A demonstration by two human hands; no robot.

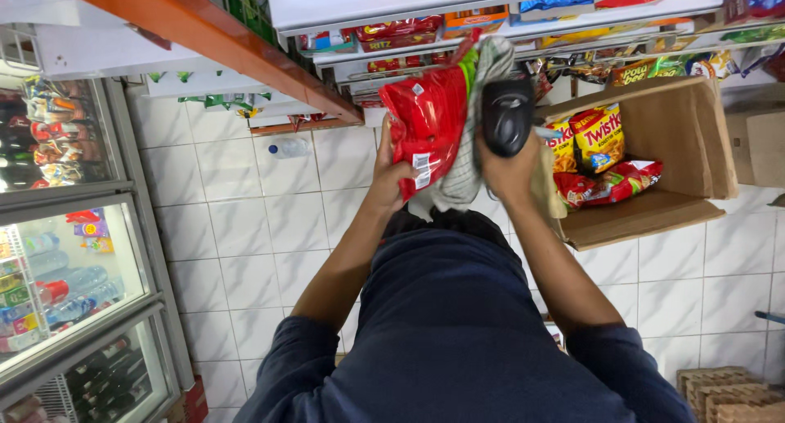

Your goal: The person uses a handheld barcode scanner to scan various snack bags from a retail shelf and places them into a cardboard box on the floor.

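Gripping red snack bags (429, 120), left hand (391, 171), scanner (507, 116) right hand (511, 174)

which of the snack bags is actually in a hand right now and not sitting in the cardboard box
The big red snack bag, gripped at its lower edge by the left hand. The yellow bags and the other red bag lie inside the cardboard box.

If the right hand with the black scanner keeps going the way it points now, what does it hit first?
Probably the red snack bag in the left hand: the right hand aims the black scanner up beside it, the striped cloth between. Depth is unclear.
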